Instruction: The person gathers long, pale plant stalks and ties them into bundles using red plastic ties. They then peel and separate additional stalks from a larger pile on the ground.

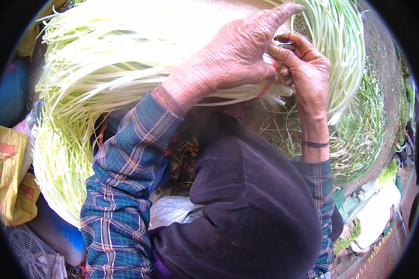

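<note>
Long pale yellow-green stalks, seemingly garlic chives (125,62), lie across in front of me with their white ends to the right. My left hand (234,52) is over the white ends, its thumb or finger stretched up and right; its grip underneath is hidden. The fingers of my right hand (300,62) pinch at a red-orange tie (274,62) around the white ends of a bunch. Another red-orange band (264,90) crosses the stalks just below. More stalks (338,52) curve down beyond my right hand.
Loose green trimmings (359,132) lie on the ground at the right. At the left are a yellow woven sack (7,174), a blue container (12,92) and a plastic mesh crate (31,251). A white sack (176,209) lies below, beside my dark-clothed body. A pale bundle (379,212) is at the lower right.
</note>
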Tool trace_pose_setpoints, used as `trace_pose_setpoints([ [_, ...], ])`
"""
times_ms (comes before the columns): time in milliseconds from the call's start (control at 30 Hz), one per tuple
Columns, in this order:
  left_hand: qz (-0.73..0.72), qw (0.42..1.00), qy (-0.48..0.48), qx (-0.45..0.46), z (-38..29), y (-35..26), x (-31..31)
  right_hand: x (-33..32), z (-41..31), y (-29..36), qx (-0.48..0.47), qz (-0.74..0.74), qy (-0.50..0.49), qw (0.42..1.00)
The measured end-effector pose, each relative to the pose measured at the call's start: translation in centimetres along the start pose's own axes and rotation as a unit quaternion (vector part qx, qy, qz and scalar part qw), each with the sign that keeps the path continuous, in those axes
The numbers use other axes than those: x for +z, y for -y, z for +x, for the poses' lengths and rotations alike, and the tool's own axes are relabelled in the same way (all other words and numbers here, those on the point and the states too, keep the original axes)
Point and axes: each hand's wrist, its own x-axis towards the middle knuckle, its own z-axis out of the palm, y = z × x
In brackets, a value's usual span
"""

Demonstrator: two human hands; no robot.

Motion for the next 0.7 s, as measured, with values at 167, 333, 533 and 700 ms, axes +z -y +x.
trace_pose_setpoints([
  [167,0.052,0.998,-0.034,0.015,-0.3,0.5,0.5,-0.1,-0.4,0.4,0.012,-0.036,-0.003,0.999],
  [333,0.080,0.996,-0.032,0.014,-0.5,0.5,0.5,-0.1,-0.7,0.6,0.005,-0.053,-0.007,0.999],
  [533,0.283,0.951,-0.124,0.031,-0.3,0.5,1.3,-0.5,-0.8,1.2,0.036,0.015,-0.024,0.999],
  [700,0.277,0.954,-0.111,0.029,-0.2,0.5,1.3,-0.7,0.1,0.7,0.028,-0.039,0.004,0.999],
])
